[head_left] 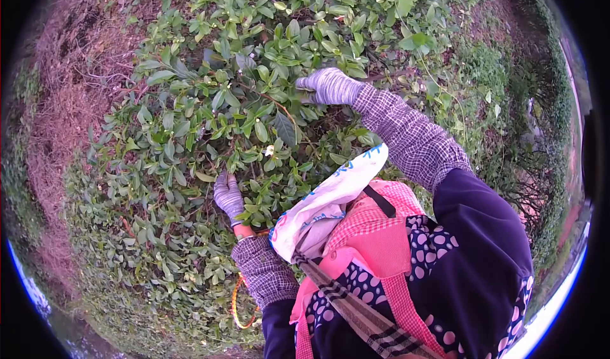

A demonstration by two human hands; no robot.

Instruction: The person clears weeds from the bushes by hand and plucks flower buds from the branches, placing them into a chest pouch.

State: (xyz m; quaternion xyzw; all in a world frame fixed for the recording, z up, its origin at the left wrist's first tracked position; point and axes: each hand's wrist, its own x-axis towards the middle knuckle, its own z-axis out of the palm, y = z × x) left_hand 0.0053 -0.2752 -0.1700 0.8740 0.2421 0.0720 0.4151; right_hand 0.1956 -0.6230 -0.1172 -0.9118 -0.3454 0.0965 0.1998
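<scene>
The leafy bush (175, 130) spread in front of you. Your gloved right hand (330, 86) was at its far foliage, fingers curled; your gloved left hand (229, 197) sat nearer and further left, fingers among leaves. I couldn't tell whether either gripped anything. A pale flower (269, 150) showed between them.

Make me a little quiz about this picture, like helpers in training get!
1. Look closely: what covers the left hand and right hand?
2. True or false: the right hand is pressed flat on bare dirt.
3. Pick one: the flower between the two hands is A) red, B) white, C) blue.

Key:
1. Streaky knit gloves.
2. False; it's among green leaves.
3. B.
</scene>
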